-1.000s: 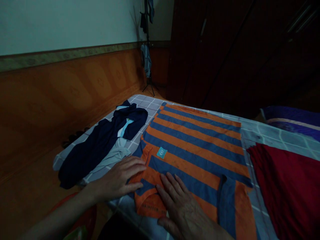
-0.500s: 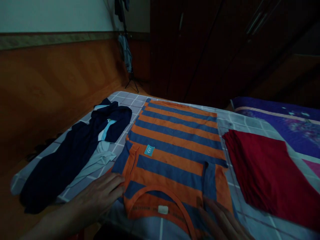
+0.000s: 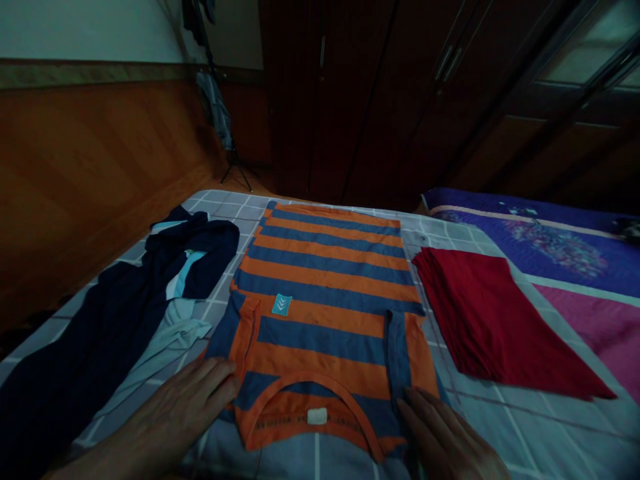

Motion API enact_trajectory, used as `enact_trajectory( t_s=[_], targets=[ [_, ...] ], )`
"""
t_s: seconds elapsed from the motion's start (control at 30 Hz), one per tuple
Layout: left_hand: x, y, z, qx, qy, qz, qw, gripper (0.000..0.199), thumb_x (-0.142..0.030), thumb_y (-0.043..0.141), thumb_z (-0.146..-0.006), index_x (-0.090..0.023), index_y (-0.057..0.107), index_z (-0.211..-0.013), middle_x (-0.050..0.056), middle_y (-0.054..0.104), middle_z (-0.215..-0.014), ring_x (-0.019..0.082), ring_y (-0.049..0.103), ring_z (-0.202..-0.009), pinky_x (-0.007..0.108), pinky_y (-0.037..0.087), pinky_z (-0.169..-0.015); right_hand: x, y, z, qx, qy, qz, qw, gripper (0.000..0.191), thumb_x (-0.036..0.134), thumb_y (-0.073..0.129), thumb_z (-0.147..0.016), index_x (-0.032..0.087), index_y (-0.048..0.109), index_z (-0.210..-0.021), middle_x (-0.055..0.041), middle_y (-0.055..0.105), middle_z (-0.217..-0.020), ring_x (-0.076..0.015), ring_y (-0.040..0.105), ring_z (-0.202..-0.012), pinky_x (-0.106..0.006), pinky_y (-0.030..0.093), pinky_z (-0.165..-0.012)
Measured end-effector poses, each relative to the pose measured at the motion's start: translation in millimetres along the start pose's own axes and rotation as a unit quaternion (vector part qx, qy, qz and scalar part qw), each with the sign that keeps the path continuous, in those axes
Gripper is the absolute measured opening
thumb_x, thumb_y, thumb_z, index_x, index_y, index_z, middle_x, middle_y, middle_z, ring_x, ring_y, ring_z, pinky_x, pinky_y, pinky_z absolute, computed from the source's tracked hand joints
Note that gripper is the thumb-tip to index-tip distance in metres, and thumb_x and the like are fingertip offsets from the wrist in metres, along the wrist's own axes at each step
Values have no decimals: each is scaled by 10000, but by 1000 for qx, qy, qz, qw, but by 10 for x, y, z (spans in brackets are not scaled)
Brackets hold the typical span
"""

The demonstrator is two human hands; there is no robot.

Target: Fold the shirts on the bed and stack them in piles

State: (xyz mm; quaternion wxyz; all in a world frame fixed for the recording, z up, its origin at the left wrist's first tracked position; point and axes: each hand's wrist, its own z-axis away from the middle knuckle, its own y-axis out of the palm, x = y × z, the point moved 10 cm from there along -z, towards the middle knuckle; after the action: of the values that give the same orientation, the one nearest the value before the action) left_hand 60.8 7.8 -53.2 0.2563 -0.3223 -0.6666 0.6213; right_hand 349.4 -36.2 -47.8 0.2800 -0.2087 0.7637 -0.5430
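Note:
An orange and blue striped T-shirt (image 3: 323,333) lies front up, its neckline toward me and both sleeves folded inward over the front. A small teal patch (image 3: 281,305) shows on its chest. My left hand (image 3: 200,393) rests with fingers stretched out on the shirt's left shoulder, beside the folded sleeve. On the opposite shoulder, my right hand (image 3: 445,433) lies with fingers extended at the end of the other sleeve. Neither hand grips the cloth. The lower part of the right hand is cut off by the frame.
A folded red cloth (image 3: 500,320) lies to the right on the grey checked sheet (image 3: 520,433). Crumpled dark navy clothing (image 3: 115,307) and a pale garment (image 3: 160,353) lie on the left. Beyond are a purple and pink cover (image 3: 555,240), a clothes stand (image 3: 233,157) and dark wardrobes (image 3: 360,100).
The view has shifted to the right, so more of the red cloth and cupboards shows. My right hand has moved slightly up along the shirt's shoulder; the left stays at its shoulder.

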Motion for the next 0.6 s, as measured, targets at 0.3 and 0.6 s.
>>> enact_trajectory(
  t_s=[0.3,0.6],
  targets=[
    [-37,-255,-59,-96,23,-34,995,482,62,325,-730,-214,588,-1027,22,669,-978,162,598,-883,256,475,-815,-35,23,-31,-45,28,-15,998,441,37,385,-768,185,612,-1117,-59,680,-1051,-188,633,-929,-269,534,-739],
    [13,-278,-28,-106,39,-24,993,474,18,364,-761,-234,577,-1101,4,670,-1013,145,599,-911,221,454,-864,-76,-68,-75,-37,51,-36,997,480,52,404,-764,209,583,-1182,-50,665,-1088,-188,624,-957,-264,522,-755]
  ],
)
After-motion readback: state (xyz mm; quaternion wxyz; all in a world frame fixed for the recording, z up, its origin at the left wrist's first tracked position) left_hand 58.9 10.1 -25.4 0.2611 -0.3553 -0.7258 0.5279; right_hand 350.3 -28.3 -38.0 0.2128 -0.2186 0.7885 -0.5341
